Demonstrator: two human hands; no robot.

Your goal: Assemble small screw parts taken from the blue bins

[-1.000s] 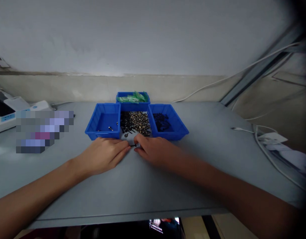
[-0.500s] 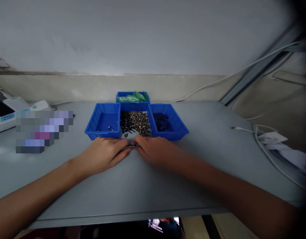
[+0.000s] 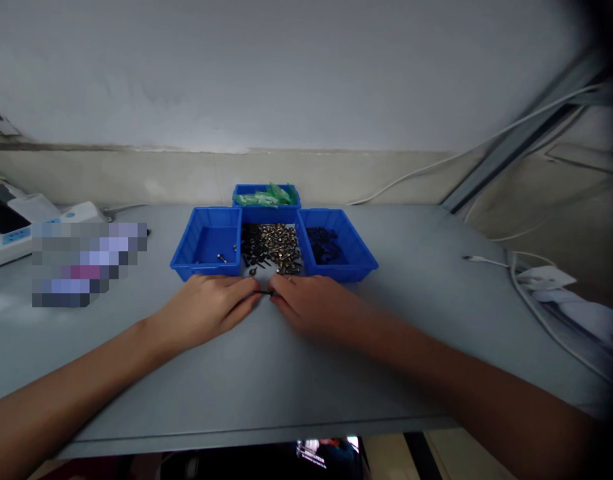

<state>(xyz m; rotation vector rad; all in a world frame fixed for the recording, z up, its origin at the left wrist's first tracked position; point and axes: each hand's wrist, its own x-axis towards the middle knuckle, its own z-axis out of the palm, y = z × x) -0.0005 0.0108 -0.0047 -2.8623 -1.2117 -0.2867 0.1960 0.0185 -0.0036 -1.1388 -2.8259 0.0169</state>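
My left hand [image 3: 220, 301] and my right hand [image 3: 309, 300] meet over the grey table, just in front of the blue bins. Both are closed, pinching a thin dark screw-like piece [image 3: 264, 292] from opposite ends; its exact kind is too small to make out. Beyond the fingertips lies a pile of small brass-coloured and black screw-like parts [image 3: 276, 245]. A single small part [image 3: 252, 272] rests by itself near my left fingers. The left blue bin [image 3: 206, 270] contains a few metal pieces, and the right blue bin [image 3: 344, 271] holds black parts.
Behind the pile stands another blue bin [image 3: 266, 215] with green plastic bags [image 3: 269, 195] in it. A white power strip [image 3: 16, 237] and a pixelated object [image 3: 86, 267] lie at left. White cables [image 3: 541, 313] run along the right side. A lit screen [image 3: 316, 453] shows below the table edge.
My hands stay almost in place, with the fingertips shifting very slightly around the thin dark piece. The bins and the pile look the same.
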